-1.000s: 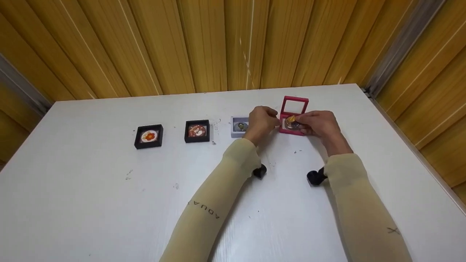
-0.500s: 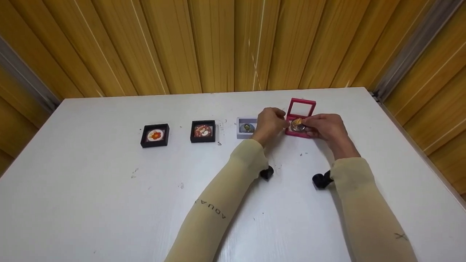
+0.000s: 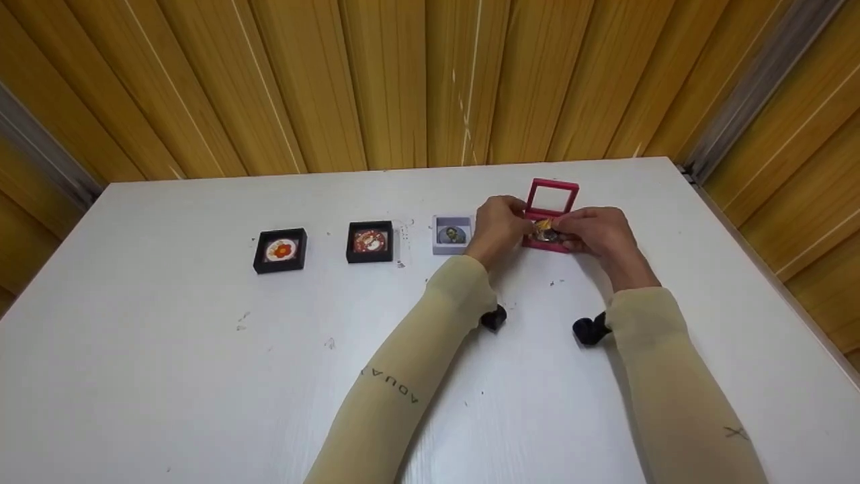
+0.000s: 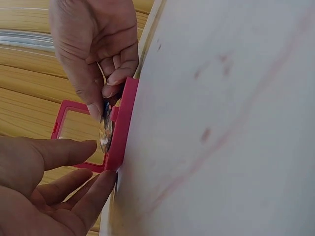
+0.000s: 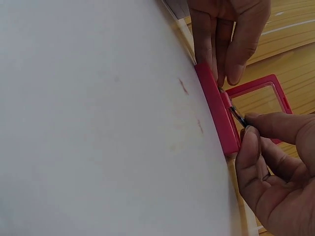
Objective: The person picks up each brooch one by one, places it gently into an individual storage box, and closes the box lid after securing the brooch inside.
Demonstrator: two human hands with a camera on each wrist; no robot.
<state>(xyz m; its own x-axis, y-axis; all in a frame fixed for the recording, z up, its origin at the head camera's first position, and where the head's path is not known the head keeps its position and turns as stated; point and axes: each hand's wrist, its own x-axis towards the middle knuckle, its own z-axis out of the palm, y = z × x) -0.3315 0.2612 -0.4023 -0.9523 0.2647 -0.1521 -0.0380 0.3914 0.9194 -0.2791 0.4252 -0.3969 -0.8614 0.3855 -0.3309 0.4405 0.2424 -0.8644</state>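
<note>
A small pink display box (image 3: 556, 182) stands on the white table with its clear-windowed lid raised. My right hand (image 3: 598, 232) pinches a round shiny badge (image 4: 105, 132) between thumb and forefinger. The badge (image 5: 237, 116) tilts over the box's base, its lower edge within the rim. My left hand (image 3: 497, 228) is at the box's left side. Its fingers touch the pink base (image 4: 127, 118), and its straight thumb points at the badge's near edge. In the head view, the fingers partly cover the badge.
A pale grey box (image 3: 451, 249) with a round badge stands just left of my left hand. Farther left are a black box (image 3: 369, 258) with a red badge and another black box (image 3: 279, 267) with a flower badge. A ribbed wood-look wall (image 3: 396, 87) rises behind the table.
The left thumb has moved in over the box toward the badge. The right hand keeps its pinch on the badge. The whole head view has shifted slightly.
</note>
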